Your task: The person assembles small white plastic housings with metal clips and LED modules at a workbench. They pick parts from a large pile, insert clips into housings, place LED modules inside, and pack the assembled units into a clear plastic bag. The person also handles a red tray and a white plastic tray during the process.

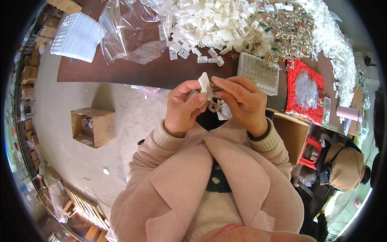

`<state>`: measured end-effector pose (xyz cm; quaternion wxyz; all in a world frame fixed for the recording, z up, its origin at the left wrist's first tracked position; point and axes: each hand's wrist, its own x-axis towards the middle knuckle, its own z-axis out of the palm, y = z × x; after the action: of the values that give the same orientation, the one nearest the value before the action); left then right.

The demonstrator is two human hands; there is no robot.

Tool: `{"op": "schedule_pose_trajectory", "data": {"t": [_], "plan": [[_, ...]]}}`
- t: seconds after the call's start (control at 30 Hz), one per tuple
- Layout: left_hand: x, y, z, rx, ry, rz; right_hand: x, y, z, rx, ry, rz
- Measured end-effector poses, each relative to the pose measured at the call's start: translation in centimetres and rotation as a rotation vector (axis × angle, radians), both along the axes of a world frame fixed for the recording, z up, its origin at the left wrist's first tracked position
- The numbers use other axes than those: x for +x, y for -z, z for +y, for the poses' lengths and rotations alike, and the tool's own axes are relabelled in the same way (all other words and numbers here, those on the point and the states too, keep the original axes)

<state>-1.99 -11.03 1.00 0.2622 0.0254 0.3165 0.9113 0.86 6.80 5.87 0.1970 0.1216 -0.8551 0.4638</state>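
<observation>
My left hand [185,105] is closed, its thumb and fingers pinching a small white plastic casing [204,82] held upright in front of my chest. From the other side my right hand [243,101] meets it, thumb and forefinger pinched together near the casing's edge. What sits between those right fingertips is too small to make out. A thin brownish coiled wire [213,106] hangs just under the casing, between both hands. Below the right fingers a white piece [223,111] shows, partly covered by the hand.
A dark brown table [117,72] carries a heap of white casings [209,20], a pile of wired clear parts [296,30], a white grid tray [258,74], a red cloth [294,88], clear plastic bags [127,32] and stacked white trays [76,36]. Cardboard boxes [93,127] stand on the floor.
</observation>
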Motion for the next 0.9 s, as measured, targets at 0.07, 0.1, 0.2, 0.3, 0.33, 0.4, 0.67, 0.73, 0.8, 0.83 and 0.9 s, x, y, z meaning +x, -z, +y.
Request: {"op": "schedule_pose_trajectory", "data": {"t": [0.07, 0.1, 0.2, 0.3, 0.33, 0.4, 0.67, 0.73, 0.8, 0.83, 0.9], "plan": [[0.2, 0.2, 0.1, -0.017, -0.008, 0.004, 0.5, 0.1, 0.0, -0.021, 0.043, -0.005], [0.4, 0.3, 0.2, -0.025, -0.013, 0.007, 0.7, 0.2, 0.0, -0.032, 0.057, -0.005], [0.7, 0.5, 0.3, -0.042, -0.037, -0.001, 1.0, 0.2, 0.4, 0.028, 0.000, 0.056], [1.1, 0.8, 0.5, -0.026, -0.080, 0.059, 1.4, 0.2, 0.4, -0.055, -0.011, -0.009], [1.3, 0.9, 0.6, -0.029, -0.112, 0.051, 1.5, 0.1, 0.3, -0.115, 0.011, -0.034], [1.7, 1.3, 0.9, -0.029, -0.171, 0.050, 1.6, 0.1, 0.2, -0.237, 0.048, -0.058], [2.2, 1.2, 1.8, -0.149, -0.375, 0.285, 2.2, 0.0, -0.8, -0.347, 0.040, -0.108], [2.3, 1.1, 1.9, -0.179, -0.405, 0.316, 2.2, 0.0, -1.0, -0.389, 0.034, -0.124], [2.4, 1.1, 1.9, -0.195, -0.413, 0.339, 2.1, 0.0, -1.2, -0.443, 0.017, -0.116], [2.4, 1.1, 1.9, -0.200, -0.414, 0.362, 2.1, 0.1, -1.2, -0.442, 0.012, -0.126], [2.4, 1.3, 1.8, -0.226, -0.419, 0.379, 2.2, 0.0, -1.1, -0.433, -0.001, -0.141]]}}
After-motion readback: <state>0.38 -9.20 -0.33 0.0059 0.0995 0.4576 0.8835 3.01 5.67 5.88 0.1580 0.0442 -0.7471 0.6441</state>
